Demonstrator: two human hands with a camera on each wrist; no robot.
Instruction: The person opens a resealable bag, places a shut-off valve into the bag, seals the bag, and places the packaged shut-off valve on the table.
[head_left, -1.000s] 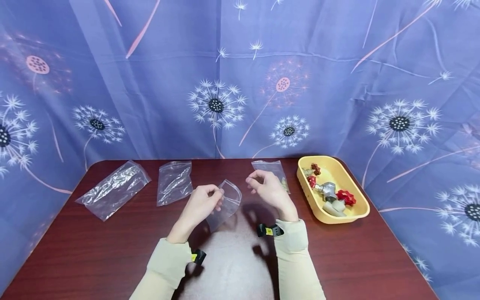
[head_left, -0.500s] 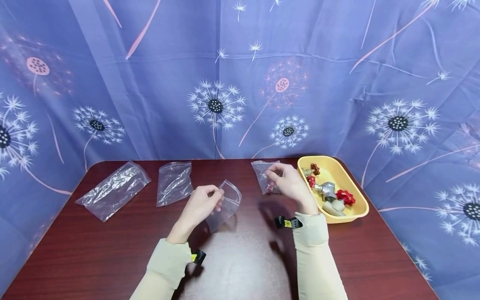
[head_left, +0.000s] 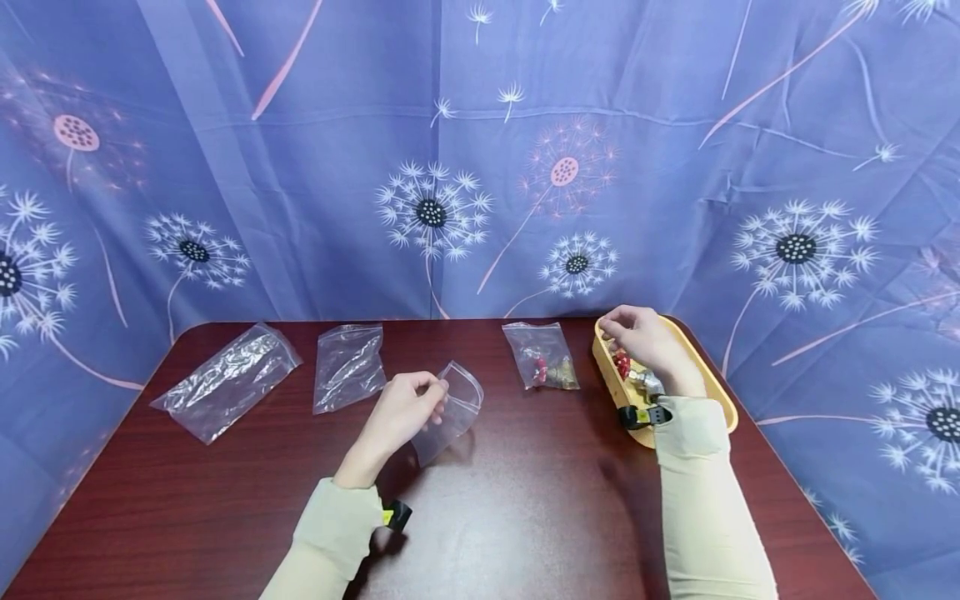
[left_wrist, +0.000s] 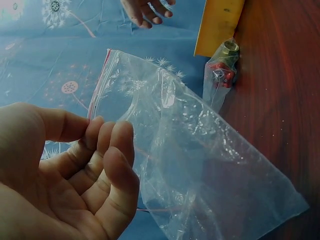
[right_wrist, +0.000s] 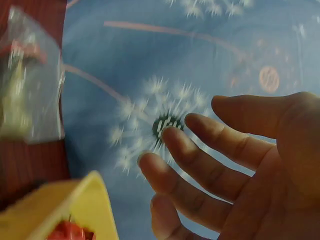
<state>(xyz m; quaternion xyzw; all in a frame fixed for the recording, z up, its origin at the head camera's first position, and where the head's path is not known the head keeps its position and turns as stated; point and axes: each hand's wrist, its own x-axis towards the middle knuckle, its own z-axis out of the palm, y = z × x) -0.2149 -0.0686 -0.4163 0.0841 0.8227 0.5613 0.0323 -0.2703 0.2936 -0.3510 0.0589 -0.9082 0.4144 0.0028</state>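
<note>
A clear zip bag (left_wrist: 190, 145) hangs from my left hand (head_left: 401, 412), pinched between thumb and forefinger at its zip edge; it looks empty. Over the near-left part of the yellow tray (head_left: 718, 367) is my right hand (head_left: 652, 342), its fingers loosely bent with nothing between them in the right wrist view. Below that hand in the tray lie valves, one with a red handle (head_left: 622, 363) and a grey metal valve (head_left: 649, 383). The hand and forearm hide much of the tray's contents.
Left of the tray lies a zip bag (head_left: 542, 357) holding a red-handled brass valve. Two flat clear bags lie at the back left, a larger one (head_left: 228, 379) and a smaller one (head_left: 349, 367). A patterned blue curtain (head_left: 480, 167) stands behind the table.
My right hand has moved right, from beside the held bag, past the filled bag, to over the yellow tray. The left hand and its bag have stayed in place.
</note>
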